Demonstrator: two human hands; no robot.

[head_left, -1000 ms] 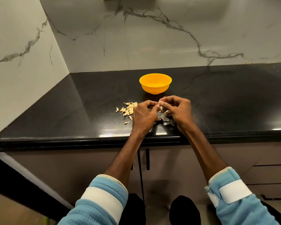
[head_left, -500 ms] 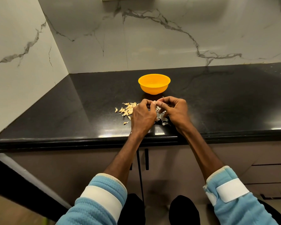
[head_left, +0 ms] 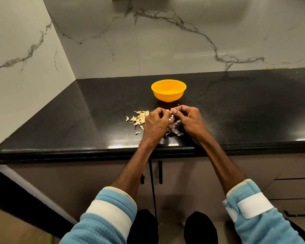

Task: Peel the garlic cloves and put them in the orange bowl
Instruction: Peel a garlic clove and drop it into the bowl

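The orange bowl (head_left: 168,90) stands on the black counter, just beyond my hands. My left hand (head_left: 155,123) and my right hand (head_left: 190,120) meet fingertip to fingertip over the counter and pinch a small pale garlic clove (head_left: 168,111) between them; most of the clove is hidden by my fingers. A loose heap of unpeeled garlic cloves (head_left: 139,118) lies directly left of my left hand. Thin papery garlic skins (head_left: 175,132) lie on the counter under and between my hands.
The black counter (head_left: 245,110) runs from the left wall corner to the right edge of view, its front edge just below my wrists. Marble walls stand behind and to the left. Cabinet doors with dark handles (head_left: 160,171) sit below the counter.
Both hands have stayed together on the clove, with small finger movements as they work at it. The bowl and the heap of cloves have not moved.
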